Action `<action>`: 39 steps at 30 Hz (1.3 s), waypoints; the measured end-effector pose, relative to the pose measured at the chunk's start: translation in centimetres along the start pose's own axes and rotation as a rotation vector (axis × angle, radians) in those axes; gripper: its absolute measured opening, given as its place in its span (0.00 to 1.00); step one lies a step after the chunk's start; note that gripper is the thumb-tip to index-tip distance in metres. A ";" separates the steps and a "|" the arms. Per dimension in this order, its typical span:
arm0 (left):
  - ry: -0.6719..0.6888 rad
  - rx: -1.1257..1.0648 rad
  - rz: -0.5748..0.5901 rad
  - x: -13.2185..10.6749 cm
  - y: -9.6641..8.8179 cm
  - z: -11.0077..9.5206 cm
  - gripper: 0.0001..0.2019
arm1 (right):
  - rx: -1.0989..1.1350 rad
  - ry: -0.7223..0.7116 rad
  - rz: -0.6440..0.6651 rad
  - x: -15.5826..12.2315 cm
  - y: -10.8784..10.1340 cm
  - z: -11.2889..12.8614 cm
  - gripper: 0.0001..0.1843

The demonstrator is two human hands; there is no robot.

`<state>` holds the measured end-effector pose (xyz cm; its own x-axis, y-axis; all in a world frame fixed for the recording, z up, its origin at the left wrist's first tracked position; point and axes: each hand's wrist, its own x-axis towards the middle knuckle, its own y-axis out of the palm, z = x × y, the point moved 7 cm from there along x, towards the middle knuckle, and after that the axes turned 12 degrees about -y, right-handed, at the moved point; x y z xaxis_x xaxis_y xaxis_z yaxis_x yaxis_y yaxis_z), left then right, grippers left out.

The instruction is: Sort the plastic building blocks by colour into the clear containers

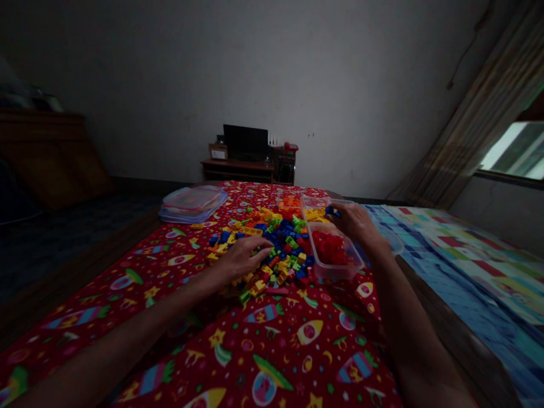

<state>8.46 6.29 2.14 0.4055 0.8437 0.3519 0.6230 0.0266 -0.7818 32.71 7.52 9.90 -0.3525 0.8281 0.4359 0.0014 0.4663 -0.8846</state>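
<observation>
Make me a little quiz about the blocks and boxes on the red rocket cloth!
1. True or false: the left hand rests on the pile of mixed blocks.
2. What colour are the blocks in the nearest clear box?
3. The right hand pinches which block? A) blue block B) green C) orange

Key: 1 true; 2 red; 3 A.

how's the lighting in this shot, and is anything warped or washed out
Head view: dim overall, far wall murky; the window at right is blown out; wide-angle lens bends the edges; left hand on the brick pile and right hand stay readable.
</observation>
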 end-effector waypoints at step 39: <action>0.137 0.363 -0.050 2.9 1.2 2.0 0.17 | 0.133 -0.282 0.265 -0.1 1.8 8.5 0.16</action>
<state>9.03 9.88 1.22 0.4815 0.7577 0.4406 0.3773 0.2746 -0.8844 24.77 5.62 6.89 -0.5988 0.7878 0.1443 0.0121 0.1890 -0.9819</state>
